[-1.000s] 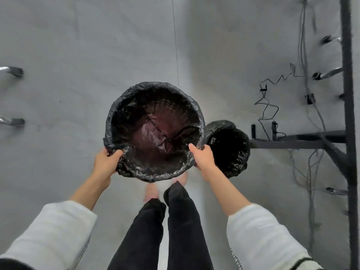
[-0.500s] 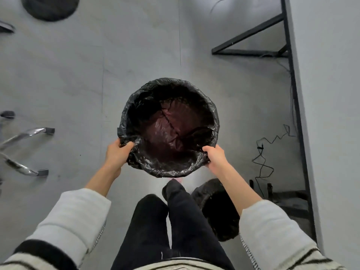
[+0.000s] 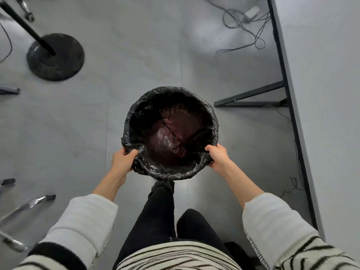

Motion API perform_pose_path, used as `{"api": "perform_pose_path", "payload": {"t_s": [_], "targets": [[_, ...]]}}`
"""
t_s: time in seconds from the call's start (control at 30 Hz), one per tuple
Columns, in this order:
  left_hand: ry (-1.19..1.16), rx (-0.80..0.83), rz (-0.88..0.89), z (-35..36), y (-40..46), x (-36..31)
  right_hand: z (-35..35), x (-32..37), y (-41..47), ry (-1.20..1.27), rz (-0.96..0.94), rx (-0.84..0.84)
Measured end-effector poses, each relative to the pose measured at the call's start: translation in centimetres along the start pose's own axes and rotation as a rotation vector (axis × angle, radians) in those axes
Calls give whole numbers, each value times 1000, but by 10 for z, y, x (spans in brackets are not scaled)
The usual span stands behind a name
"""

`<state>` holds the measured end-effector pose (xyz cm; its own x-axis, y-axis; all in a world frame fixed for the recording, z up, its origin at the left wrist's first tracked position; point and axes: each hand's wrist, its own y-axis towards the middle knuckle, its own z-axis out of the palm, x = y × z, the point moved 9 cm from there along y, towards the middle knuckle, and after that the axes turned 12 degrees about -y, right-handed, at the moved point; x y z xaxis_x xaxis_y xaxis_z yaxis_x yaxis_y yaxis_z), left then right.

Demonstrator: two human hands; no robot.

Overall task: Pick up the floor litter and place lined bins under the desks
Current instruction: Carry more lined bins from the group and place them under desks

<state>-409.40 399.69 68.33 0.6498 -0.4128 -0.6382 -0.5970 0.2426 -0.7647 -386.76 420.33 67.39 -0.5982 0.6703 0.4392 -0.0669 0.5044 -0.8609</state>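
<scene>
- The floor [image 3: 116, 65] is grey and takes almost the whole view; I see no litter on the part that shows.
- The tabletop [image 3: 321, 94] runs along the right edge, from far to near, with its black frame [image 3: 251, 98] reaching out over the floor below it. The open space under it is, I judge, where the bin must go.
- The lined bin [image 3: 170, 133] is in the middle of the view, held up in the air in front of the person's legs, a little left of the tabletop and not yet under it. It is kept level with the opening upward, probably so that the liner stays in place while it is carried.
- The black liner [image 3: 128, 121] is folded over the rim all around, which keeps it from sliding down inside.
- A round black stand base [image 3: 64, 63] sits far left, well apart from the bin.
- The left hand [image 3: 121, 162] grips the near-left rim, its fingers [image 3: 131, 152] closed over the folded liner.
- The right hand [image 3: 218, 154] grips the near-right rim in the same way, thumb on top of the plastic. Two hands on opposite sides keep the bin steady.
- Loose cables [image 3: 247, 24] lie on the floor far right, beside the frame; the bin should be set down clear of them.
</scene>
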Motion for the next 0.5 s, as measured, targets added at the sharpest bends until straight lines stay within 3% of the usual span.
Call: {"api": "perform_pose_path", "payload": {"t_s": [0.5], "targets": [[-37,-1,60,152,245,-352,51,411,167,18,-70,10]]}}
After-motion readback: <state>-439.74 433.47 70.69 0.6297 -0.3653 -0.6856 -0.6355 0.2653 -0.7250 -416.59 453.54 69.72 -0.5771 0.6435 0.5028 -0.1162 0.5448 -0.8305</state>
